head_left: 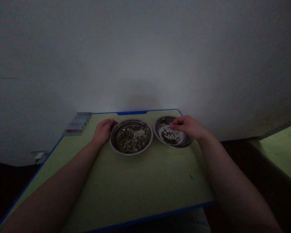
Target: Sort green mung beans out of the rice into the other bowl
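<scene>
Mixed bowl (pixel 131 153) is mid-frame on the green table (pixel 140 184): green beans and white grains (pixel 133 139) together inside. Second bowl (pixel 165 121) just beside it, right of center, with loose green beans (pixel 169 139) on its pale bottom. Left hand (pixel 104 131), left of center, is at the mixed bowl's left rim, fingers bent; can't tell if they're clamped on it. Right hand (pixel 189 125) is over the second bowl, thumb and fingertips together; too dim to tell if anything's pinched. Small dark sliver (pixel 191 176) on the table, lower right.
</scene>
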`<state>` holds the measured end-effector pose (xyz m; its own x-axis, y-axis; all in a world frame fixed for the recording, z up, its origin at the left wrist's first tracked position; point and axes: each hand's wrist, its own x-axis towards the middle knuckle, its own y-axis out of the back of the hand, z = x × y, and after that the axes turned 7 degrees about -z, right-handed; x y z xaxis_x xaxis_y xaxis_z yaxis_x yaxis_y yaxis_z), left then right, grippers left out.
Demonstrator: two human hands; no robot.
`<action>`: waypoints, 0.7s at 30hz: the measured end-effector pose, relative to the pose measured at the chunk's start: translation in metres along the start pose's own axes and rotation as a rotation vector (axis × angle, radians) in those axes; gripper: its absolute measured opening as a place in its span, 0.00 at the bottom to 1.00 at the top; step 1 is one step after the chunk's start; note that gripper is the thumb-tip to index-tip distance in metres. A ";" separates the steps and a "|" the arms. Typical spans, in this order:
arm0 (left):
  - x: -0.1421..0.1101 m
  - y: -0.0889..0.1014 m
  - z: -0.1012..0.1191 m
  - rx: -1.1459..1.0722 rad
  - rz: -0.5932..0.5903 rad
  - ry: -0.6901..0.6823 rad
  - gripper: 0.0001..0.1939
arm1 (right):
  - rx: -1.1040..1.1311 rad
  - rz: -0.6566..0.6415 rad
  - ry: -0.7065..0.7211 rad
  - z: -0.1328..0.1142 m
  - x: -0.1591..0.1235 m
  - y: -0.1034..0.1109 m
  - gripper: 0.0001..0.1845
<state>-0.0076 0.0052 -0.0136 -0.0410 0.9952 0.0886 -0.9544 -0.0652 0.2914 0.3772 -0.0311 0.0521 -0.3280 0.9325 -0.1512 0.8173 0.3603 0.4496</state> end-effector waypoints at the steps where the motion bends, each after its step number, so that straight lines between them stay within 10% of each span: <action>1: 0.000 0.000 0.001 -0.001 -0.001 0.005 0.18 | -0.086 0.001 -0.013 0.001 0.001 0.002 0.16; 21: 0.000 0.000 0.001 0.027 0.003 -0.015 0.17 | -0.383 0.056 -0.081 0.011 0.005 0.009 0.16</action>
<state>-0.0074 0.0047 -0.0126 -0.0392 0.9939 0.1033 -0.9459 -0.0702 0.3166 0.3882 -0.0232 0.0459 -0.2369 0.9548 -0.1795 0.5917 0.2883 0.7528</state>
